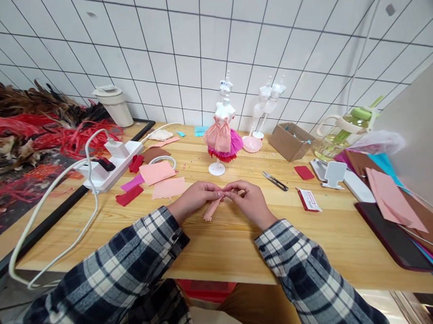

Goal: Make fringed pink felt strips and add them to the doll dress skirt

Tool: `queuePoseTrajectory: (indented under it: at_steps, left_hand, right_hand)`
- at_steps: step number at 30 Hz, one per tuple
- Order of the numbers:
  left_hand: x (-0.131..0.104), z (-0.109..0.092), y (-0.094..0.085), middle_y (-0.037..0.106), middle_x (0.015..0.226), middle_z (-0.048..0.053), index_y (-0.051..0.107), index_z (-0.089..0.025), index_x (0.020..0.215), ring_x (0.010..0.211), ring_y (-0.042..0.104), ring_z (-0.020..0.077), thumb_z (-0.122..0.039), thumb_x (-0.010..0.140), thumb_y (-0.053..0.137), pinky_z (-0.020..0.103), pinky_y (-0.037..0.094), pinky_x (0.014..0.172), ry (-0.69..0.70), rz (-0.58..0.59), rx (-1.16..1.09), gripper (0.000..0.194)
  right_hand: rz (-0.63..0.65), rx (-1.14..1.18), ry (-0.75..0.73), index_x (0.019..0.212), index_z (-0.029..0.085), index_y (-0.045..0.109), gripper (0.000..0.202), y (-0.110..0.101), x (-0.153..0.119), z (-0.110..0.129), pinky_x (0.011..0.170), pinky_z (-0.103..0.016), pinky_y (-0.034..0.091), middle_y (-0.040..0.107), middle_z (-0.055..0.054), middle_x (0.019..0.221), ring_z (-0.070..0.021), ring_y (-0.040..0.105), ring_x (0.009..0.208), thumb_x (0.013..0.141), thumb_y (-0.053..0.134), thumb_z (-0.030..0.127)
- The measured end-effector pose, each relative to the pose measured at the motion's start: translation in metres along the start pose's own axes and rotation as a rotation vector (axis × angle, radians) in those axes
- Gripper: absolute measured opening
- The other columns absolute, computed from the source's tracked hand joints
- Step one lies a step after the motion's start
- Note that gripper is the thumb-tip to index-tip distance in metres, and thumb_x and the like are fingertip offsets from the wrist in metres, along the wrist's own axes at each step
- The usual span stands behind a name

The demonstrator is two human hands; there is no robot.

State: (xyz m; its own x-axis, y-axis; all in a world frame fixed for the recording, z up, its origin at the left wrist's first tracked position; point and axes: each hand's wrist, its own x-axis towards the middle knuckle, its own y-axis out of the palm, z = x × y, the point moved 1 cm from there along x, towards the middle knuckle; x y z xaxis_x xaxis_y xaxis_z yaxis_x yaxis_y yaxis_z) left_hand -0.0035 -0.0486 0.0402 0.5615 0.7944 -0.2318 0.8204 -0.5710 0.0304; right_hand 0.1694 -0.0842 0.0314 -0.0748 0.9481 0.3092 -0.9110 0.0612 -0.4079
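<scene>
My left hand [202, 196] and my right hand [247, 199] meet over the middle of the table, each pinching the gathered top of a piece of peach crepe paper [211, 211]. Its loose pleated end fans down toward me. Straight behind my hands stands a small white dress form [225, 110] wearing a layered paper skirt [221, 138] in peach, magenta and red. Cut peach paper pieces [168, 187] lie just left of my left hand, beside smaller magenta and red scraps [129, 196]. To the right of my right hand rest thread snips [275, 180].
A white power strip [115, 163] with looping cables stands at left, near feathers and red netting [82, 139]. Toward the back are more dress forms [264, 104], a pink dish [252, 144] and a cardboard box [290, 142]. A bottle [345, 133] and a dark tablet [391, 236] are at right.
</scene>
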Motion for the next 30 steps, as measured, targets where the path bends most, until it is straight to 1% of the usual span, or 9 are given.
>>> queuePoseTrajectory:
  at_steps: [4,8,11,14,18,22,25,28,30]
  left_hand:
    - [0.001,0.001,-0.003,0.068,0.072,0.003,0.071,-0.011,0.071,0.068,0.056,0.0133,-0.036,0.065,0.075,0.025,0.04,0.07,-0.019,0.042,-0.088,0.025]
    - [0.003,0.002,-0.006,0.069,0.073,0.005,0.071,-0.01,0.071,0.071,0.058,0.0138,-0.031,0.065,0.076,0.025,0.04,0.073,-0.03,0.063,-0.175,0.022]
    - [0.001,0.0,-0.006,0.066,0.069,0.005,0.07,-0.009,0.07,0.063,0.055,0.011,-0.029,0.067,0.074,0.022,0.039,0.062,-0.072,0.111,-0.23,0.021]
    - [-0.002,-0.004,-0.004,0.06,0.058,0.002,0.068,-0.009,0.069,0.047,0.046,0.0066,-0.028,0.07,0.072,0.02,0.029,0.046,-0.146,0.164,-0.261,0.02]
    - [-0.004,-0.007,-0.001,0.054,0.051,-0.001,0.066,-0.009,0.07,0.039,0.038,0.0048,-0.028,0.072,0.07,0.02,0.021,0.039,-0.194,0.183,-0.272,0.019]
    - [-0.002,-0.002,-0.003,0.059,0.059,0.003,0.065,-0.009,0.071,0.041,0.043,0.006,-0.028,0.069,0.072,0.02,0.024,0.039,-0.214,0.201,-0.296,0.021]
    - [0.0,0.001,-0.005,0.058,0.059,0.002,0.064,-0.009,0.071,0.04,0.043,0.0066,-0.029,0.071,0.069,0.02,0.026,0.039,-0.241,0.197,-0.313,0.021]
    - [-0.001,0.001,-0.006,0.059,0.061,0.003,0.064,-0.009,0.07,0.046,0.048,0.0081,-0.026,0.071,0.068,0.021,0.032,0.044,-0.249,0.202,-0.322,0.018]
    - [-0.002,0.0,-0.006,0.061,0.063,0.004,0.065,-0.009,0.071,0.051,0.053,0.0097,-0.024,0.07,0.069,0.022,0.037,0.049,-0.25,0.229,-0.321,0.016]
  right_hand:
    - [0.008,-0.124,-0.219,0.085,0.024,0.074,0.012,-0.006,-0.001,-0.002,0.068,-0.026,0.052,0.068,-0.005,0.097,-0.0148,0.063,0.084,0.083,0.062,0.025]
    - [0.02,-0.215,-0.342,0.093,0.028,0.074,0.015,-0.01,-0.004,0.001,0.08,-0.03,0.053,0.068,-0.004,0.107,-0.0162,0.064,0.093,0.084,0.062,0.026]
    - [0.021,-0.164,-0.347,0.092,0.026,0.074,0.013,-0.009,-0.004,0.003,0.078,-0.029,0.054,0.07,-0.005,0.102,-0.0161,0.065,0.091,0.084,0.064,0.027]
    - [-0.001,-0.056,-0.246,0.088,0.023,0.073,0.01,-0.007,-0.004,0.005,0.064,-0.025,0.053,0.072,-0.004,0.088,-0.0148,0.066,0.078,0.082,0.066,0.028]
    - [0.002,-0.003,-0.174,0.083,0.021,0.073,0.01,-0.007,-0.003,0.007,0.058,-0.023,0.051,0.071,-0.004,0.078,-0.0139,0.065,0.07,0.079,0.069,0.03]
    - [0.054,-0.012,-0.265,0.085,0.022,0.073,0.01,-0.011,-0.004,0.008,0.061,-0.023,0.053,0.069,-0.006,0.091,-0.0143,0.065,0.079,0.082,0.066,0.027]
    - [0.039,-0.19,-0.413,0.093,0.026,0.074,0.015,-0.013,-0.005,0.006,0.075,-0.029,0.054,0.067,-0.006,0.105,-0.0153,0.064,0.089,0.085,0.062,0.025]
    - [0.037,-0.378,-0.52,0.097,0.03,0.073,0.018,-0.013,-0.005,0.004,0.08,-0.031,0.051,0.069,-0.004,0.106,-0.0162,0.063,0.091,0.086,0.06,0.023]
    - [0.078,-0.388,-0.534,0.098,0.028,0.072,0.018,-0.013,-0.005,0.005,0.079,-0.031,0.05,0.071,-0.003,0.1,-0.016,0.064,0.088,0.088,0.059,0.022]
